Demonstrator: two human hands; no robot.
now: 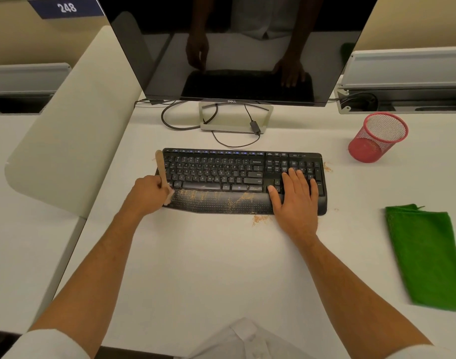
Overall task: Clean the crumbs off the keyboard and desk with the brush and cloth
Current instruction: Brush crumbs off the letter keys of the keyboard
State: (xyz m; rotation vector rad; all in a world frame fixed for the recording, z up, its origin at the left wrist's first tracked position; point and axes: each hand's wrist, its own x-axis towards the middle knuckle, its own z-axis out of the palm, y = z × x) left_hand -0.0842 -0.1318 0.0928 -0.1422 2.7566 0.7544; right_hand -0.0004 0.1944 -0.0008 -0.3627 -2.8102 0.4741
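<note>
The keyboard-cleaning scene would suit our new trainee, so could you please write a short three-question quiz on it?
1. True or false: the green cloth lies untouched on the desk.
2. Which hand holds the brush?
3. Where do most crumbs lie? A) on the keyboard's palm rest B) in the red mesh cup C) on the cloth

Key:
1. True.
2. The left hand; the right hand lies flat on the keyboard.
3. A.

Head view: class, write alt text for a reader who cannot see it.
A person's left hand grips a brush at the left end of a crumb-strewn keyboard, while the right hand lies flat on its right end. A green cloth lies on the desk, right.
</note>
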